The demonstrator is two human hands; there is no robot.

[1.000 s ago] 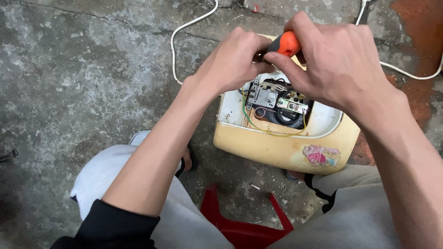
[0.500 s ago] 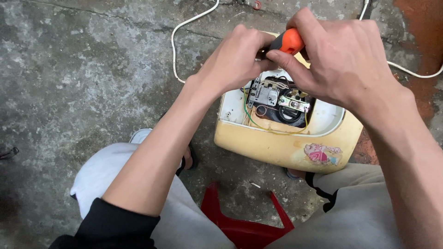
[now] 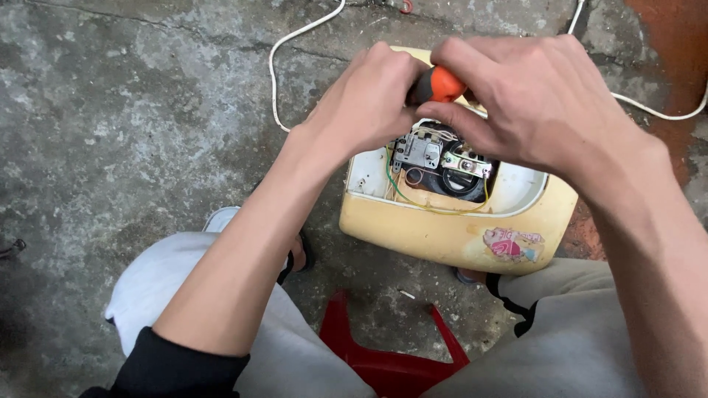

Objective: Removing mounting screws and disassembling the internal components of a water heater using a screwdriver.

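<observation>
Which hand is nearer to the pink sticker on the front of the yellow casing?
Right. The right hand grips the orange-handled screwdriver almost directly above the pink sticker. The left hand holds the same handle farther to the left.

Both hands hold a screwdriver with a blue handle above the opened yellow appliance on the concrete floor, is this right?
Not quite: the head view shows the screwdriver handle is orange and black, not blue. The left hand and right hand do hold it above the opened yellow appliance on the concrete floor.
</observation>
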